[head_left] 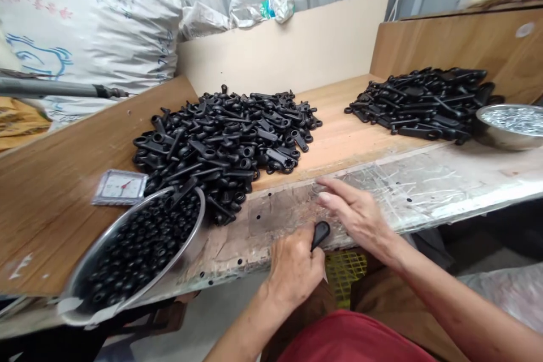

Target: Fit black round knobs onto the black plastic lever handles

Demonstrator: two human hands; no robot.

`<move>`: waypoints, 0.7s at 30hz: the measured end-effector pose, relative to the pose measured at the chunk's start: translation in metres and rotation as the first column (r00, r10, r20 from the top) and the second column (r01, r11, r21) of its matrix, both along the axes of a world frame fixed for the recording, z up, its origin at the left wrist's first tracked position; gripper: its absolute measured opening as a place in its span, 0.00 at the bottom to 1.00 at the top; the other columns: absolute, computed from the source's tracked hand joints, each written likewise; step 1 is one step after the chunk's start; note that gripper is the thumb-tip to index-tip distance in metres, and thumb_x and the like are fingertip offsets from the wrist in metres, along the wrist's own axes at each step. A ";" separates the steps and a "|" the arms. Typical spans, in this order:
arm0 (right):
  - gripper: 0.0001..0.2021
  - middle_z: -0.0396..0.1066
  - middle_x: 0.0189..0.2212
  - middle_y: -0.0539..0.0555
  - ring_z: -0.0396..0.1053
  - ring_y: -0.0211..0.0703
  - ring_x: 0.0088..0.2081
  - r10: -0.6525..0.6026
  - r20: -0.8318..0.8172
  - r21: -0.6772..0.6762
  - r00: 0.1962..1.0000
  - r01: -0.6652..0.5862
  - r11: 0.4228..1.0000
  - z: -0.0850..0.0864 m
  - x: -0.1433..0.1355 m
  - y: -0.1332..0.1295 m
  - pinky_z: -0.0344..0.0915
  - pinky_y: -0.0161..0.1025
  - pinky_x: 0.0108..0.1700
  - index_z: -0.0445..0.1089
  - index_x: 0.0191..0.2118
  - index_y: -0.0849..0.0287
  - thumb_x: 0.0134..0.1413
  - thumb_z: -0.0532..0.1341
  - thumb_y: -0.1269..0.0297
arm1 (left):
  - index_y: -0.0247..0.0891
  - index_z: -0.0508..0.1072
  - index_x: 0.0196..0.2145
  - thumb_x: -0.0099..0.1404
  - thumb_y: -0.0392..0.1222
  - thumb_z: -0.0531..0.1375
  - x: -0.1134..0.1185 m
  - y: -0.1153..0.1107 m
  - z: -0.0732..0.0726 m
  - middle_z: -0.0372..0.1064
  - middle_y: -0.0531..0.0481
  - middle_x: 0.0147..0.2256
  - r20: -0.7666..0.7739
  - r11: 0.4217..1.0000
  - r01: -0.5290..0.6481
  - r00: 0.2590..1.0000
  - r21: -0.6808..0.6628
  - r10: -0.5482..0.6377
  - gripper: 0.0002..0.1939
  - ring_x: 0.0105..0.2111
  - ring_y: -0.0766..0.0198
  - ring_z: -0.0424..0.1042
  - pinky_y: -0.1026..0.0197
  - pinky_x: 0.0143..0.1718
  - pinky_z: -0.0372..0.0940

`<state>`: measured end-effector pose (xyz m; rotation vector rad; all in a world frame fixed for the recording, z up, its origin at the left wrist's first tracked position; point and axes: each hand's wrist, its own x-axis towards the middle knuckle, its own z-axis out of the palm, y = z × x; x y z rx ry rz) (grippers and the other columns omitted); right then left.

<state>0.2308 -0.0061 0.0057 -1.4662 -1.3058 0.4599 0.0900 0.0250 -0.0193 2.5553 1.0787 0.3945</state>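
My left hand (297, 266) is closed around a black plastic handle-shaped part (321, 233), whose rounded end sticks out above the thumb at the bench's front edge. Just to the right, my right hand (360, 215) hovers over the worn bench strip with thumb and forefinger stretched out and slightly apart. A faint blur lies by those fingertips, too small to make out. Beyond my hands spreads a large heap of similar black parts (229, 141). A metal bowl (199, 220) of small round black pieces (144, 249) stands at the left.
A second pile of black parts (419, 102) lies at the right, beside a metal bowl (496, 136) of small shiny metal pieces (517, 119). A small square clock (120, 186) leans near the left board. A grey rod-like tool (55, 88) juts in before white sacks (110, 28).
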 end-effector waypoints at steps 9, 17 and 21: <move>0.22 0.72 0.38 0.60 0.70 0.51 0.40 0.342 0.403 -0.258 0.849 -0.254 0.932 -0.002 -0.016 0.032 0.65 0.41 0.40 0.54 0.59 0.59 0.60 0.48 0.59 | 0.37 0.72 0.15 0.49 0.29 0.50 0.010 0.004 -0.007 0.70 0.45 0.16 0.022 0.956 0.081 0.996 0.283 -0.091 0.14 0.18 0.55 0.71 0.61 0.17 0.58; 0.21 0.73 0.33 0.56 0.70 0.44 0.34 0.268 0.459 -0.156 0.847 -0.219 0.963 -0.012 -0.015 0.032 0.62 0.35 0.35 0.55 0.57 0.61 0.61 0.47 0.58 | 0.35 0.72 0.16 0.50 0.31 0.50 0.009 0.010 -0.014 0.69 0.44 0.15 0.114 0.952 0.023 0.992 0.304 -0.061 0.13 0.16 0.54 0.70 0.60 0.15 0.56; 0.15 0.71 0.29 0.56 0.67 0.42 0.32 0.221 0.543 -0.046 0.810 -0.234 0.971 -0.018 -0.009 0.018 0.61 0.34 0.36 0.69 0.41 0.63 0.61 0.48 0.62 | 0.36 0.72 0.19 0.50 0.34 0.51 0.002 0.015 -0.006 0.72 0.46 0.20 0.144 0.999 -0.039 0.989 0.023 0.035 0.10 0.21 0.57 0.72 0.62 0.19 0.61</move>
